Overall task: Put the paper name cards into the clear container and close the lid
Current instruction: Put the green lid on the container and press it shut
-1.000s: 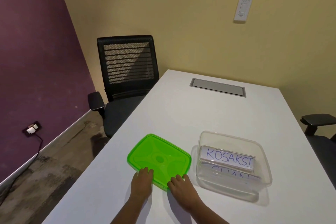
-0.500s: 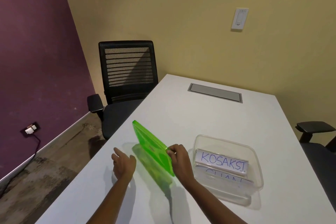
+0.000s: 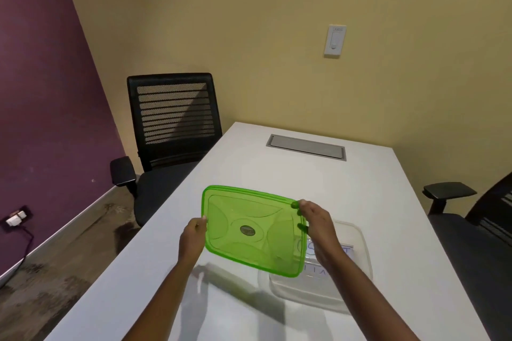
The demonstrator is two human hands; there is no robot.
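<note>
My left hand (image 3: 192, 235) and right hand (image 3: 318, 227) have fingers clamped on a translucent green rounded-rectangle lid (image 3: 253, 230), held above the white tabletop (image 3: 318, 188), partly overlapping the clear plastic container (image 3: 360, 271) of paper cards (image 3: 347, 251).

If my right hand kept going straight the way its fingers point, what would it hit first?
Nothing beyond the green lid the right hand grips; past it only bare table, though depth is unclear.

Two bare forearms, sleeveless to the near edge; left hand (image 3: 193, 238) and right hand (image 3: 318, 230) ungloved, ringless.
</note>
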